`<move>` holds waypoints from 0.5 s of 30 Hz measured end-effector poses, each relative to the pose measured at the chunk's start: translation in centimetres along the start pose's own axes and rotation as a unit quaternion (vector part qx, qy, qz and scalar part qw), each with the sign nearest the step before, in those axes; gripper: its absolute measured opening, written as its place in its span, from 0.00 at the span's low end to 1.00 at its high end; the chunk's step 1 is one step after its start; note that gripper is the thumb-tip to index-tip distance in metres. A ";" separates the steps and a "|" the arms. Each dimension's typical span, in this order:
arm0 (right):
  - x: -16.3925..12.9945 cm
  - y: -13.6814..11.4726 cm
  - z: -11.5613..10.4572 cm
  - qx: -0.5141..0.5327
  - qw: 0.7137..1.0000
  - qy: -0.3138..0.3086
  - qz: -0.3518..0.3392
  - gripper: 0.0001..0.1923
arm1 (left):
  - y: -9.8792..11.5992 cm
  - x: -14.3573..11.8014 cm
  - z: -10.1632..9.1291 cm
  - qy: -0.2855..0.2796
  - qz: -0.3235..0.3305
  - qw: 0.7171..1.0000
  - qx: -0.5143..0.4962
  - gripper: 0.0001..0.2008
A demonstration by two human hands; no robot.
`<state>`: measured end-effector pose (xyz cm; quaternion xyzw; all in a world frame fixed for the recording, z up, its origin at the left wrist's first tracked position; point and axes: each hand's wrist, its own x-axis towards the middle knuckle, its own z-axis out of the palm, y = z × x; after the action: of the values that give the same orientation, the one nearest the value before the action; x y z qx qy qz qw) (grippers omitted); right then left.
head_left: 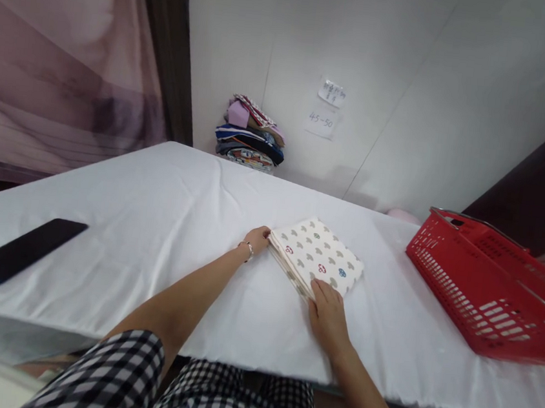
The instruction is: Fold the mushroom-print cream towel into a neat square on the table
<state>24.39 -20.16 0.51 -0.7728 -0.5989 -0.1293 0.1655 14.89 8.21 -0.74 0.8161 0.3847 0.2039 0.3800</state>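
head view: folded printed cloth (316,256) lies flat on the white-covered desk (154,217), right of centre, well apart from the red basket (487,291) at the right edge

left hand (256,238) sits at the cloth's far-left corner, fingers curled against the stacked edge, touching it; can't tell if it's pinching layers or just butting them. thin bracelet (247,248) on that wrist

right hand (328,314) lies flat and open on the near corner, fingertips on top of the cloth, pressing down, nothing gripped

step looks like squaring up / flattening the fold. my read on doing it well:
- keep the right palm flat as the anchor so layers don't slide
- left hand nudges the layered edge flush, small pushes toward the anchor, not lifting
- check the edges along the near-left side, layers there look slightly stepped
- smooth outward from the middle to avoid trapping a ridge
- the desk sheet is wrinkled nearby, dragging could bunch it under the cloth

rest: black phone (19,252) at far left of desk, stack of folded fabrics (251,135) at the back against the wall, paper notes (326,109) taped above it
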 end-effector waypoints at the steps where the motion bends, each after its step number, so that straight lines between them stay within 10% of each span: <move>1: 0.3 -0.2 -0.2 -0.005 1.000 -0.006 0.006 0.20 | 0.0 -0.1 0.0 -0.002 0.004 1.000 -0.005 0.12; 15: 10.2 -3.2 0.6 -0.058 0.993 -0.103 0.009 0.19 | -0.1 -1.1 0.1 -0.003 0.031 0.992 -0.121 0.22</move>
<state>23.80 -10.13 4.36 -0.7956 -0.5972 -0.0821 0.0593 14.22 7.39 -0.95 0.7763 0.3309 0.2580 0.4705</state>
